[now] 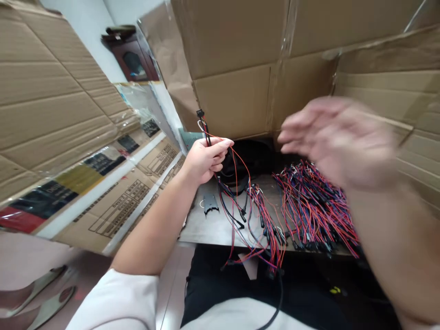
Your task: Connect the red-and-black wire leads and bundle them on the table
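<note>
My left hand (208, 161) is closed around a wire harness (205, 127), whose black plug (200, 113) sticks up above the fist. A thin orange wire (244, 161) passes by the thumb and fingertip and loops down to the right. Below the hand, black leads (228, 201) from the held side hang over the table. My right hand (338, 137) is raised above the right side, blurred by motion, its fingers stretched to the left and nothing visible in them. Under it lies a big heap of red, purple and black wires (316, 206).
A smaller wire bundle (266, 215) lies mid-table (195, 229) and hangs over the front edge. A small grey piece (210, 203) sits at the left. Cardboard walls (233, 101) enclose the back and sides. A person's sandalled feet (44, 298) show on the floor at left.
</note>
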Action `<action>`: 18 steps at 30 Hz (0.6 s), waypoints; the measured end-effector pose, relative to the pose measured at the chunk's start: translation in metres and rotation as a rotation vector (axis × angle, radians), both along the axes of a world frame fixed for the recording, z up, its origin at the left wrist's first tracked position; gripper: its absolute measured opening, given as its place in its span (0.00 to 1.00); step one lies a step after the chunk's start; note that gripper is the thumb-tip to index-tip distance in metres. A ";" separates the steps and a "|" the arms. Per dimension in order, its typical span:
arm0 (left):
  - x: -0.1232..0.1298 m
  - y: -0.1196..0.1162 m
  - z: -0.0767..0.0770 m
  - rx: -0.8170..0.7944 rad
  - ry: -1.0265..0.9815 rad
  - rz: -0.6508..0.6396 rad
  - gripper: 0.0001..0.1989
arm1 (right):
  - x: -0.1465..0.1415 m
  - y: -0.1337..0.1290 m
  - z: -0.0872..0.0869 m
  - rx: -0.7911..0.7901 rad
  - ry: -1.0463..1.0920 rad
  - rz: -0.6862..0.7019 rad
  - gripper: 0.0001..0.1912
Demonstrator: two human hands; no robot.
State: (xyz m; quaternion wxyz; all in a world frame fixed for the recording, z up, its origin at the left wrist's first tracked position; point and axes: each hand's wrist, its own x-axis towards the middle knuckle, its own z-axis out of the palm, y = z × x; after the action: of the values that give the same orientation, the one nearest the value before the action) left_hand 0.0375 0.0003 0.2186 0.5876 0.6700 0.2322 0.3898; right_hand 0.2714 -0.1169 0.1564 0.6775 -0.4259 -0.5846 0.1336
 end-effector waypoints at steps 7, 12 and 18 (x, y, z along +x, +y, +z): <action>0.004 -0.002 0.036 0.042 -0.083 -0.174 0.06 | -0.066 0.057 -0.089 -0.369 0.117 0.429 0.24; 0.004 0.003 0.028 0.009 -0.066 -0.141 0.06 | -0.088 0.060 -0.108 -0.428 0.165 0.536 0.23; 0.002 0.013 0.010 -0.037 -0.044 -0.107 0.08 | -0.106 0.065 -0.110 -0.452 0.166 0.531 0.25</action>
State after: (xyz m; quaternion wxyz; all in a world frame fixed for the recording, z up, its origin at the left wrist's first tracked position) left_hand 0.0391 0.0129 0.2288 0.6248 0.6619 0.1902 0.3679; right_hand 0.1655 -0.0521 0.0462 0.5532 -0.3859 -0.5734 0.4651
